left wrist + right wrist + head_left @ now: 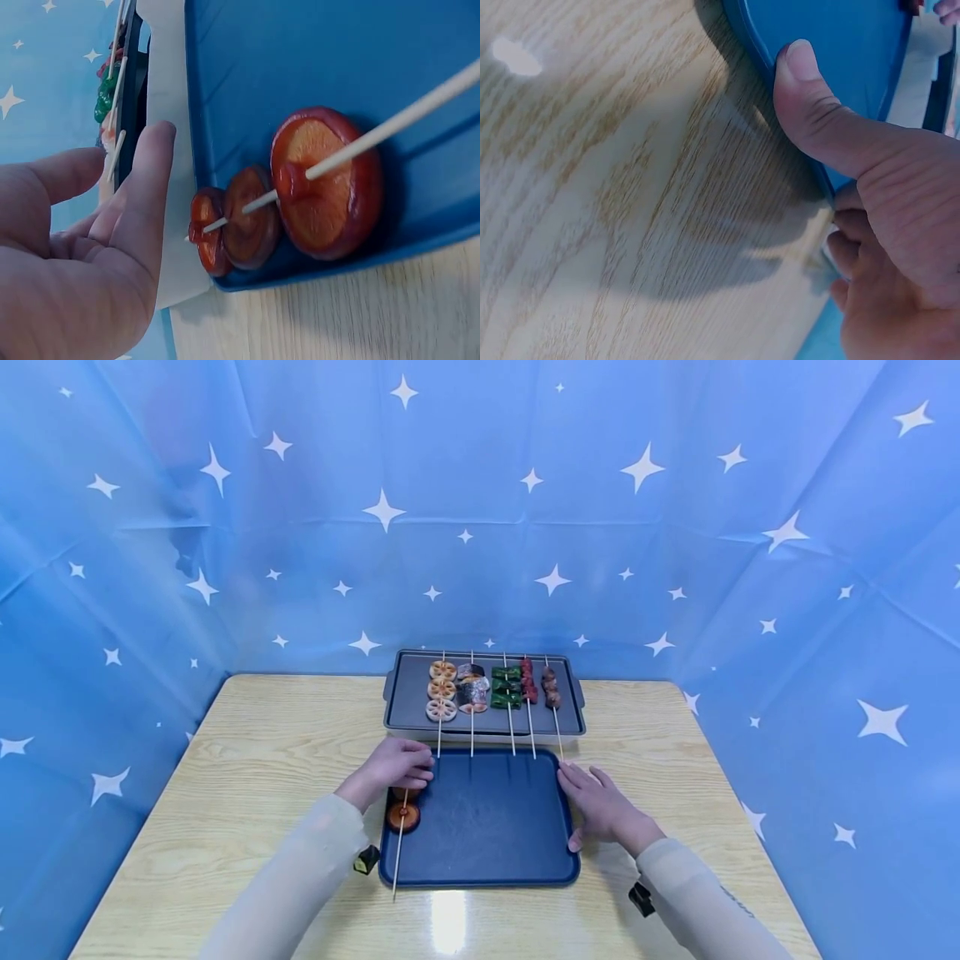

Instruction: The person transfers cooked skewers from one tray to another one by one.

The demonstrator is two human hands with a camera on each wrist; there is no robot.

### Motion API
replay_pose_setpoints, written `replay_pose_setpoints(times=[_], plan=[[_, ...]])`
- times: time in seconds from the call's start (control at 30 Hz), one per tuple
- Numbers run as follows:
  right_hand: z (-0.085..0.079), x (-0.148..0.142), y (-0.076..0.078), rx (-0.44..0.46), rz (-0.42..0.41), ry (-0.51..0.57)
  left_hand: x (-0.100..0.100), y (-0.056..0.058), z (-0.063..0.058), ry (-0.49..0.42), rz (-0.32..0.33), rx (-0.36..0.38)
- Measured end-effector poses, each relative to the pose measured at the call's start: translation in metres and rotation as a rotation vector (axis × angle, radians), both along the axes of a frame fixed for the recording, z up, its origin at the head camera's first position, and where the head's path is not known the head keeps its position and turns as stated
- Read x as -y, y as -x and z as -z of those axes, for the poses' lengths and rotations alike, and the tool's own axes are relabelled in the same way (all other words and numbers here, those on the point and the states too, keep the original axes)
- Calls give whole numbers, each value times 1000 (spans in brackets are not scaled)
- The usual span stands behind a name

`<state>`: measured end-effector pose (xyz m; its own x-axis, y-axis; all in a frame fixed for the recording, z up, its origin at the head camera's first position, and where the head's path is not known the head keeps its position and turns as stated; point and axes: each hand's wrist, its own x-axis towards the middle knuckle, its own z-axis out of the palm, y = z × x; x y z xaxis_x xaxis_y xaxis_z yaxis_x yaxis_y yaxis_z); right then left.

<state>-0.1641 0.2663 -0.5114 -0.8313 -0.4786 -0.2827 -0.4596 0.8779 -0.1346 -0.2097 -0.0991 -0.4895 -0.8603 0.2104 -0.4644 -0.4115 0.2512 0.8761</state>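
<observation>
the tray (487, 827) looks smooth plastic — mushrooms (330, 206) glossy, table (262, 760) wood-grained, backdrop (480, 564) creased cloth.

– From where does the head camera look?
– High, behind the left hand (393, 767) and the right hand (602, 810); I look forward and down over the worktop (277, 760) to the starry backdrop (465, 460). It is my farthest, widest view.
– And the left wrist?
– Very near, turned sideways: I have the backdrop at the left and the skewer of brown rounds (330, 217) large. The head view shares this skewer, small.
– The right wrist?
– Also near, turned the other way, facing down along an edge of the blue tray (859, 45). I find this tray in all three views.
</observation>
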Motion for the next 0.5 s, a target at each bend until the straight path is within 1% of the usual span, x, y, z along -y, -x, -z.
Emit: replay_pose_setpoints(times=[0.23, 0.5], plan=[[-1, 3, -2, -1, 7, -9, -11, 5, 3, -37, 5, 27], [-2, 4, -1, -3, 8, -34, -17, 11, 5, -60, -30, 54]])
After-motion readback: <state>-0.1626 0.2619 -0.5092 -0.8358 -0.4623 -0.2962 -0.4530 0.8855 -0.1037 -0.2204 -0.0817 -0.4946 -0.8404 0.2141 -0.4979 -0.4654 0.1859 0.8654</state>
